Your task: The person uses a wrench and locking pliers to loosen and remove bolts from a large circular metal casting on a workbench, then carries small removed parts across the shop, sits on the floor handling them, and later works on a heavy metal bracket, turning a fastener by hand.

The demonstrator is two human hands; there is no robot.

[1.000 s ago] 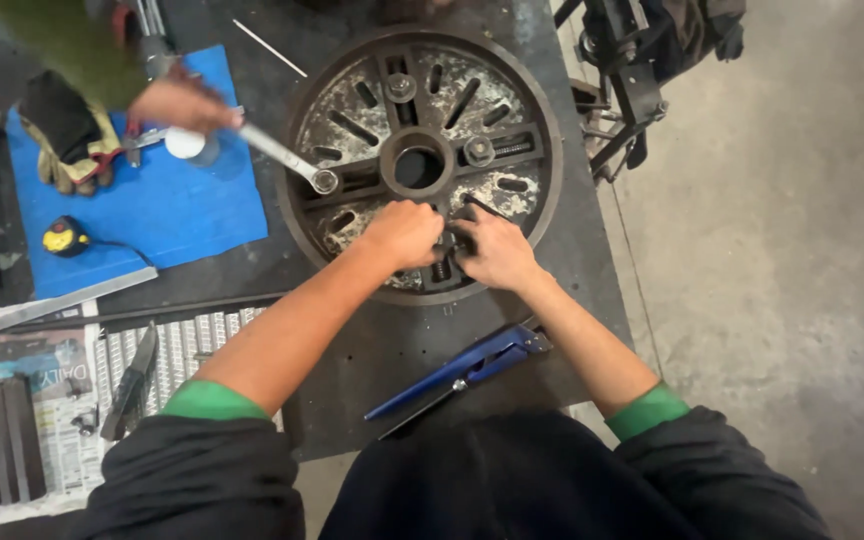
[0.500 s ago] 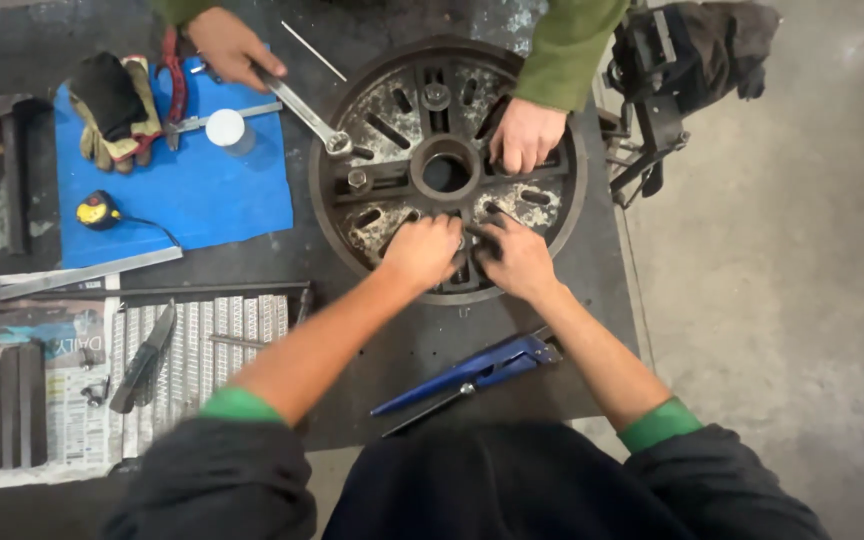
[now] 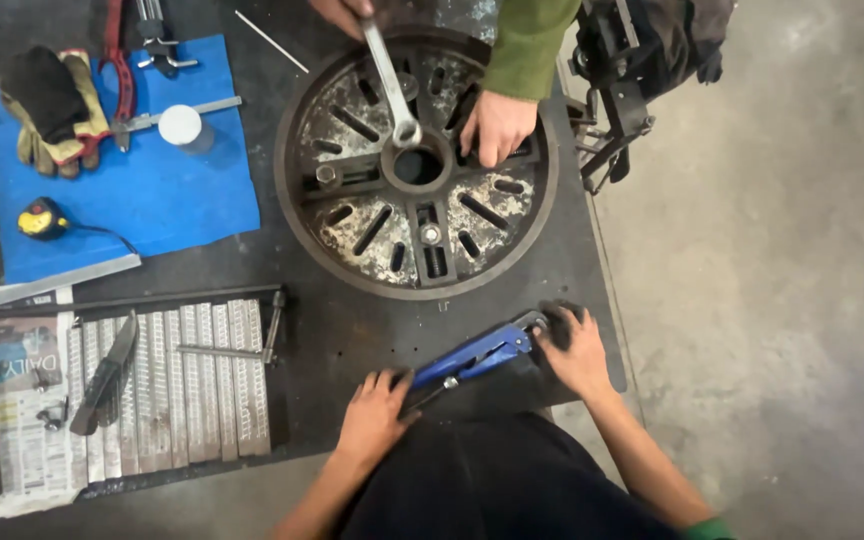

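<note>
Where both hands were on the slotted iron wheel (image 3: pixel 417 165), our left hand (image 3: pixel 372 418) and right hand (image 3: pixel 577 350) now grip the blue pipe wrench (image 3: pixel 477 355) just below it.

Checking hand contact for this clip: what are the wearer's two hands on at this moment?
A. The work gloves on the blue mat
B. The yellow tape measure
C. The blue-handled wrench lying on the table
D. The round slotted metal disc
C: the left hand rests at the handle end of the blue-handled wrench and the right hand at its head end, while another person's hand is on the round slotted disc.
</note>
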